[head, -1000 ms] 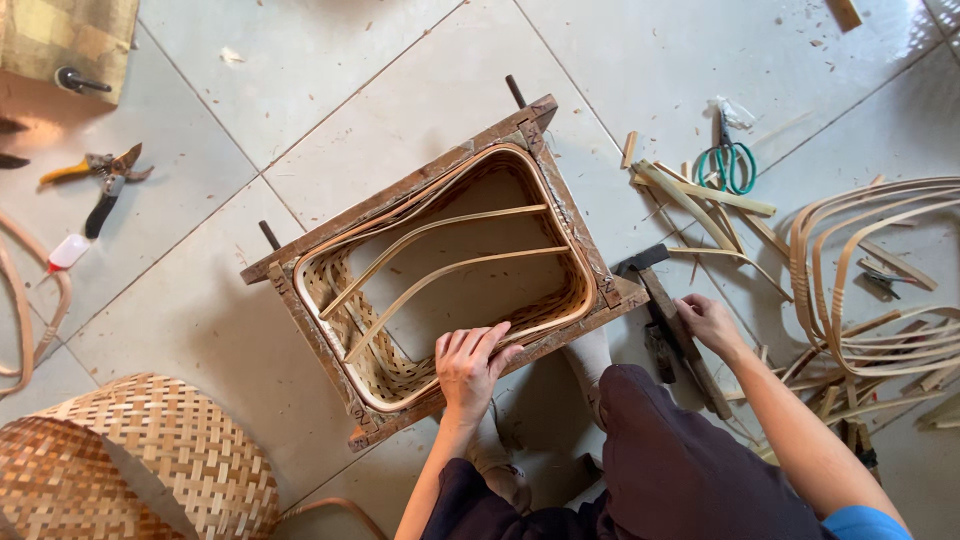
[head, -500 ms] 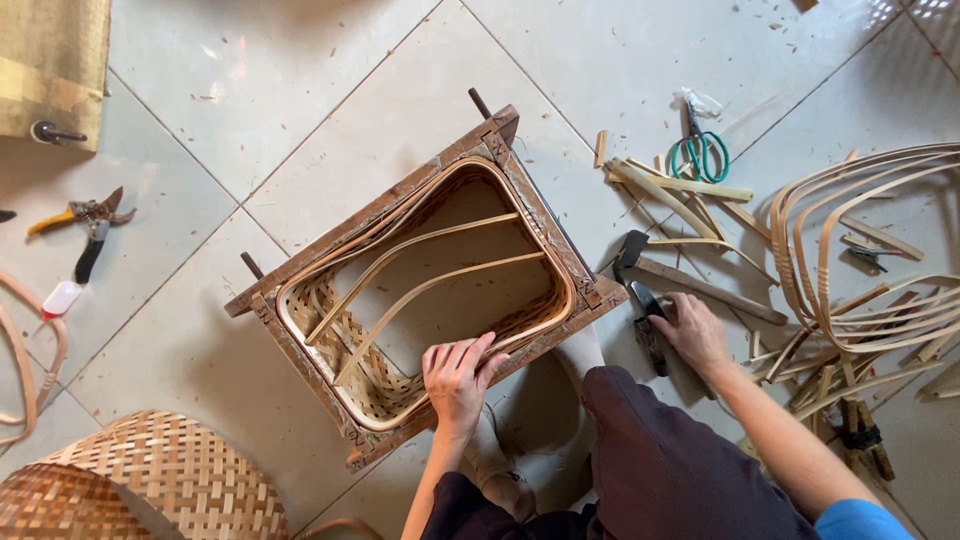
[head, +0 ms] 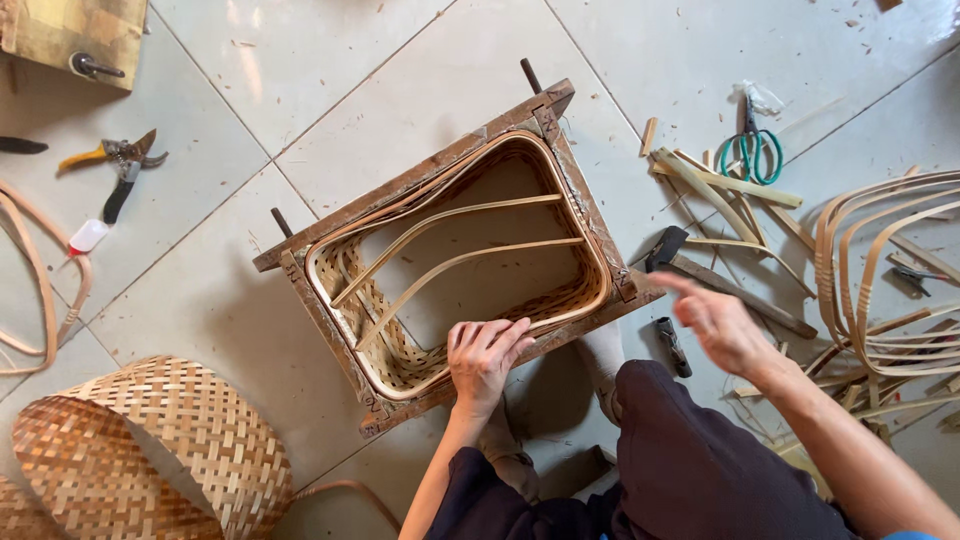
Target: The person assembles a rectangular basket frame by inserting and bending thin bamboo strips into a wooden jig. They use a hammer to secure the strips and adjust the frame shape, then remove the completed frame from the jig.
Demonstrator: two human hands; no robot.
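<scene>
Resting at frame centre on the pale tiled floor, the rectangular wooden frame with a half-woven bamboo basket inside looks rigid but its strips springy; grip the wood. The left hand presses its near rim, fingers together; the right hand hovers loosely spread, empty, near a dark-headed hammer.

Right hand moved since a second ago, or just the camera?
Yes. The right hand has lifted off the hammer it was reaching down to; it is now raised, blurred, beside the wooden frame corner.
</scene>
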